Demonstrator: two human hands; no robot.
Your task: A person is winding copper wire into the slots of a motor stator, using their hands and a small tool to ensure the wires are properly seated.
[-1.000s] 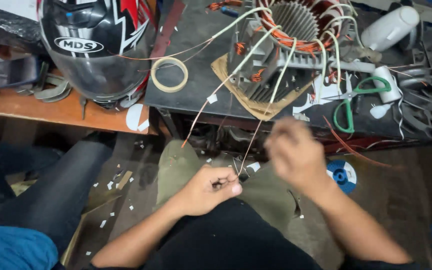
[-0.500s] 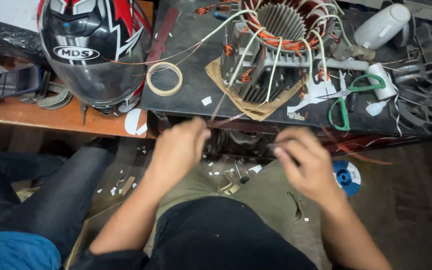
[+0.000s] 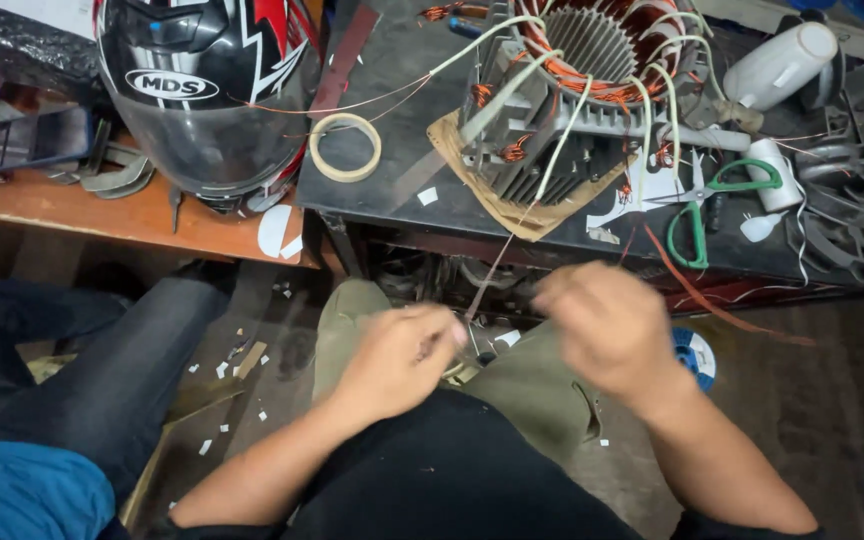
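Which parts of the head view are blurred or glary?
Head view: the right hand is smeared by motion blur, the left hand only slightly soft; the motor and scissors are sharp; the helmet visor shows mild glare.

A motor stator [image 3: 582, 90] stands on the dark bench [image 3: 392, 120], resting on a piece of brown card. Its grey finned housing is roughly cylindrical and tilted, the open bore facing up. Copper-coloured windings ring the inside of the bore and show again at the lower end. Several lead wires in pale sleeving [image 3: 552, 140] arch out of the winding and hang over the housing. One thin bare lead wire [image 3: 492, 275] runs from the stator down past the bench edge, taut and slanted, to a point between the two hands; its end is hidden there.
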